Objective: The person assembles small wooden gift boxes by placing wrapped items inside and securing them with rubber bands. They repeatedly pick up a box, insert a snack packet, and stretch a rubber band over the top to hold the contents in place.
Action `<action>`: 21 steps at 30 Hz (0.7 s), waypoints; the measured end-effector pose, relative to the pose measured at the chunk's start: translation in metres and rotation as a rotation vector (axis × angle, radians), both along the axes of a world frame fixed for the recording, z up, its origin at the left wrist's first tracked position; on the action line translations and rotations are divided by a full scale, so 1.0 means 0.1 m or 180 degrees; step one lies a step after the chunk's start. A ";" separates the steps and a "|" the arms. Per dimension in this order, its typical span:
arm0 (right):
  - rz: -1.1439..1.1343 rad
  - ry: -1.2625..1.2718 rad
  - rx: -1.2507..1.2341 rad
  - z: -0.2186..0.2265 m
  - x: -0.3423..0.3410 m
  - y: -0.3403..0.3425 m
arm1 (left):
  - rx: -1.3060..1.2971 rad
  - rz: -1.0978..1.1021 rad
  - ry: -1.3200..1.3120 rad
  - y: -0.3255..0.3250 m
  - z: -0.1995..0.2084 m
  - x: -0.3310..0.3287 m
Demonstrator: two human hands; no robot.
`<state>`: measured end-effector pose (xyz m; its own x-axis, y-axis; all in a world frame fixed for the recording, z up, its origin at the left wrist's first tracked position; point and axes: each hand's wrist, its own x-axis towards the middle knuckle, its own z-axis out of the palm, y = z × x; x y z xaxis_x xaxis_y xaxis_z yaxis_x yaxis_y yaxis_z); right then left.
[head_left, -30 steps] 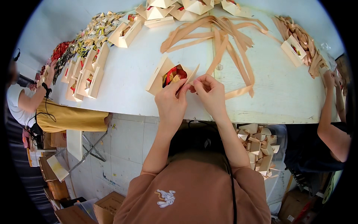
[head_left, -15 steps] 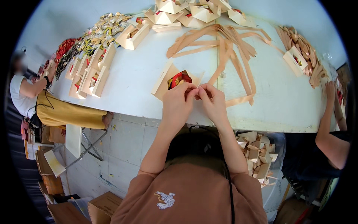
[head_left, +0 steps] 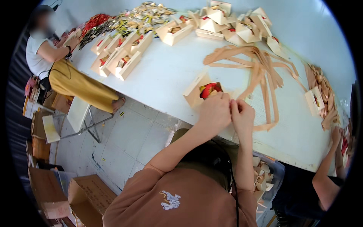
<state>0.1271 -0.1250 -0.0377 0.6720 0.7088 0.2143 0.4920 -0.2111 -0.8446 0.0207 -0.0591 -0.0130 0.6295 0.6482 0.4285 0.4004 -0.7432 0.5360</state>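
Note:
In front of me on the white table (head_left: 166,85) is an open cream paper box (head_left: 193,94). Red, gold and dark wrapped pieces (head_left: 210,90) show inside it. My left hand (head_left: 216,113) is closed at the box's right side, its fingers covering part of the opening. Beside it, my right hand (head_left: 242,115) is closed too, thumb and fingers pinched together at the box's right-hand flap. The fingertips nearly meet, and the exact spot they pinch is mostly hidden by the hands.
Peach ribbon strips (head_left: 261,72) lie right of the box. Filled boxes (head_left: 124,62) stand at left; more boxes (head_left: 217,19) are piled behind. Wrapped pieces (head_left: 147,17) heap at the far left. Co-workers sit left and right. A clear bin (head_left: 278,174) stands below the table edge.
The whole view has turned, so the table and its things appear farther right and tilted. Both hands stay at the box's right side, and the left now covers more of that side.

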 end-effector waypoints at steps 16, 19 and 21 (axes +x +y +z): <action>0.0201 -0.0535 -0.0430 0.22 0.32 -0.06 | -0.2131 0.0080 -0.1640 0.80 0.13 -0.62; 0.0308 -0.0671 -0.0640 0.43 0.36 -0.12 | -0.2780 -0.0150 -0.2000 0.94 0.06 -0.88; 0.0274 -0.0752 -0.0665 0.39 0.50 -0.15 | -0.2786 -0.0075 -0.2228 1.02 0.04 -0.94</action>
<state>0.1772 -0.1396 0.0016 0.5567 0.8060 0.2011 0.6928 -0.3170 -0.6477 -0.0737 0.0428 -0.0091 0.4446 0.8907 0.0953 -0.2031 -0.0034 0.9792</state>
